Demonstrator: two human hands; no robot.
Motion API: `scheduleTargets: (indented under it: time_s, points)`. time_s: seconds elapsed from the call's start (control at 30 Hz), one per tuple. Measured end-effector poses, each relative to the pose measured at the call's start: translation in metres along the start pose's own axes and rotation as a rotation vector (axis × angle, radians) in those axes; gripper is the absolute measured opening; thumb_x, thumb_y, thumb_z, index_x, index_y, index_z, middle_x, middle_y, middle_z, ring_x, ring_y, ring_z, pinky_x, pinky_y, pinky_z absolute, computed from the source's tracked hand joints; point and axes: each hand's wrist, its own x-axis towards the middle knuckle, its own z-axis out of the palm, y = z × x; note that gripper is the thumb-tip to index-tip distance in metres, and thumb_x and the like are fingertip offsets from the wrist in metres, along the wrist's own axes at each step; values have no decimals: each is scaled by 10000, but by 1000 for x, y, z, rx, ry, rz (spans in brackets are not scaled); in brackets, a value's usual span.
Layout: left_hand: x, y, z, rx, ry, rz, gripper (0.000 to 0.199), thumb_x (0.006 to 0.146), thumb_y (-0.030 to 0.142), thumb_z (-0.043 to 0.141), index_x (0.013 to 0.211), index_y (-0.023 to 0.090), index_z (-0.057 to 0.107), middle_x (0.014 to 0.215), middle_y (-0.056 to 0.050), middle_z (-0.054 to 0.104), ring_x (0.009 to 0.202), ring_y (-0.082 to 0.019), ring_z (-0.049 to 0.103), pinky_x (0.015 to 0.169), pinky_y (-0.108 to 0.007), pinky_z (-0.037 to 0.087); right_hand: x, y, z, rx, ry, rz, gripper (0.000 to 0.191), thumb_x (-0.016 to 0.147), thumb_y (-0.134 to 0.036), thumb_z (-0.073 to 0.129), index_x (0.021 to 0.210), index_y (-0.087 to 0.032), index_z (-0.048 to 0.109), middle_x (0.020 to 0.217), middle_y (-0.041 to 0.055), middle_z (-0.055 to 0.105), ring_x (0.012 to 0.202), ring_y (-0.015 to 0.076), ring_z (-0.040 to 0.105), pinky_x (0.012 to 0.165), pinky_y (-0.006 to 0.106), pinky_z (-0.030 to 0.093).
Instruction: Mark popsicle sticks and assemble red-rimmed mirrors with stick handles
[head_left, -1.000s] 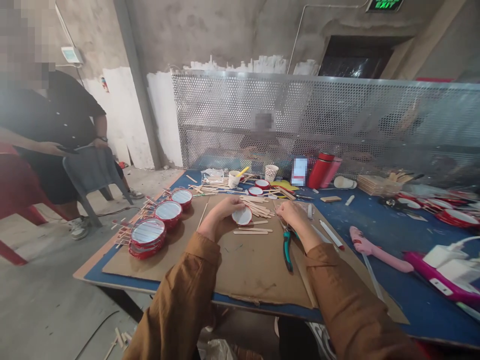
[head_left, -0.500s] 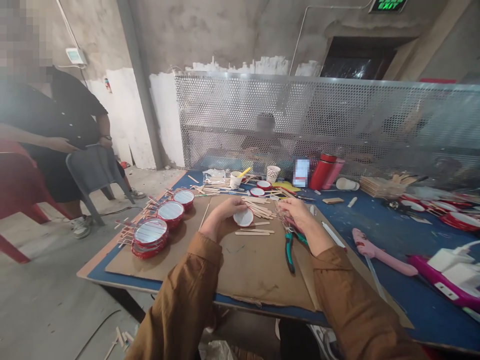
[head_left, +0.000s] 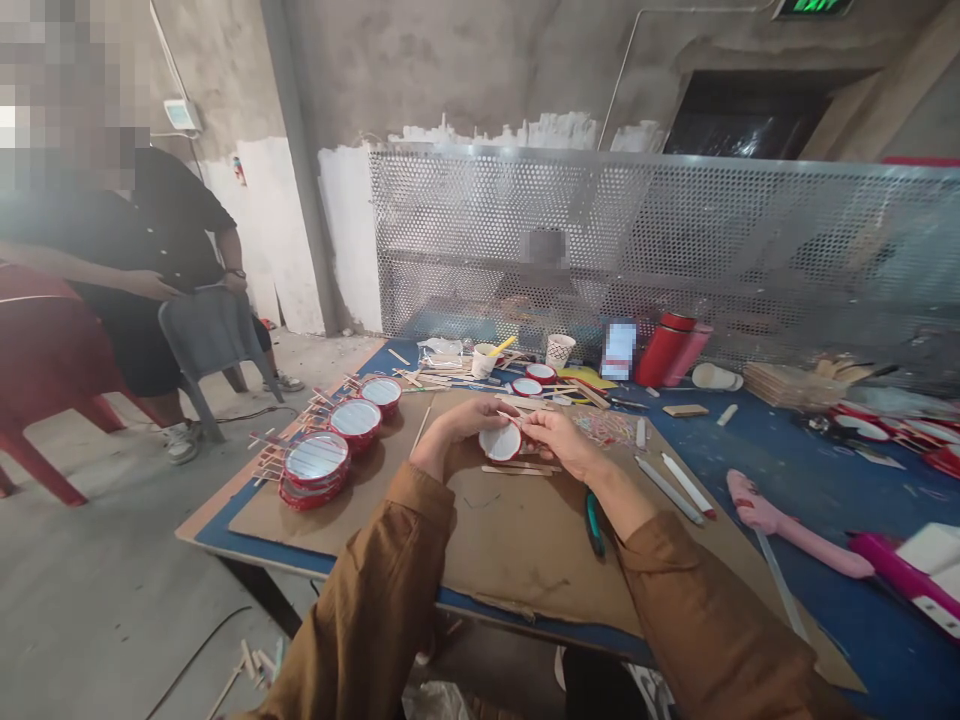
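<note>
Held by its top edge, a small toy drum [head_left: 499, 442] with a white face and red rim is gripped in my left hand [head_left: 463, 422]. At the drum's right side is my right hand [head_left: 561, 438], its fingers pinched together; what lies between them is too small to make out. Flat wooden sticks [head_left: 517, 469] lie under and behind the drum. Green-handled pliers [head_left: 593, 525] rest partly hidden below my right forearm. Beyond that wrist a loose heap of thin coloured bands [head_left: 609, 428] is spread on the cardboard [head_left: 510, 560].
Stacked red drums with sticks [head_left: 315, 460] stand at the left. Paper cups [head_left: 560, 350], a phone [head_left: 619, 350] and a red bottle [head_left: 664, 350] line the back. To the right lie white tubes [head_left: 688, 484], a pink glue gun [head_left: 795, 540] and a magenta power strip [head_left: 900, 580]. A person stands behind a grey chair [head_left: 214, 340].
My right hand has moved left from the band heap beside the pliers to the drum's edge. My left hand still holds the drum. The view has shifted slightly.
</note>
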Motion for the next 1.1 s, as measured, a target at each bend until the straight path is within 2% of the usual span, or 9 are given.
scheduleTargets:
  time_s: [0.13, 0.43, 0.7, 0.97, 1.1]
  points:
    - [-1, 2, 1, -6, -41, -5, 417, 628, 304, 773, 973, 96, 664, 834, -94, 679, 697, -151, 604, 689, -276, 434, 1, 2, 2, 14, 12, -2, 332, 615, -406, 743, 727, -150, 563, 598, -23, 556, 510, 70, 495, 371, 144, 258]
    - [0, 4, 0, 95, -6, -11, 312, 625, 284, 765, 832, 103, 617, 719, -37, 630, 620, -118, 549, 633, -255, 405, 5, 7, 6, 29, 28, 15, 298, 628, -378, 735, 696, -153, 551, 531, -46, 531, 441, 54, 463, 340, 139, 261]
    - [1, 0, -2, 169, 47, -19, 338, 630, 311, 753, 842, 126, 565, 714, -9, 595, 615, -106, 527, 602, -238, 384, 7, 11, 7, 84, 25, 48, 235, 654, -301, 734, 685, -157, 550, 520, -38, 536, 427, 58, 468, 326, 135, 237]
    - [0, -1, -2, 107, 53, -19, 383, 623, 358, 753, 852, 138, 540, 633, 15, 562, 507, -84, 486, 507, -215, 350, 8, 3, 7, 258, -21, 0, 324, 637, -409, 721, 772, -169, 551, 658, -5, 561, 525, 67, 504, 368, 143, 216]
    - [2, -2, -1, 136, 68, -15, 369, 638, 349, 747, 855, 134, 542, 646, 5, 572, 522, -86, 497, 509, -208, 352, 6, 0, 9, 257, -57, -14, 360, 638, -450, 720, 750, -171, 522, 645, -29, 521, 482, 43, 425, 372, 150, 195]
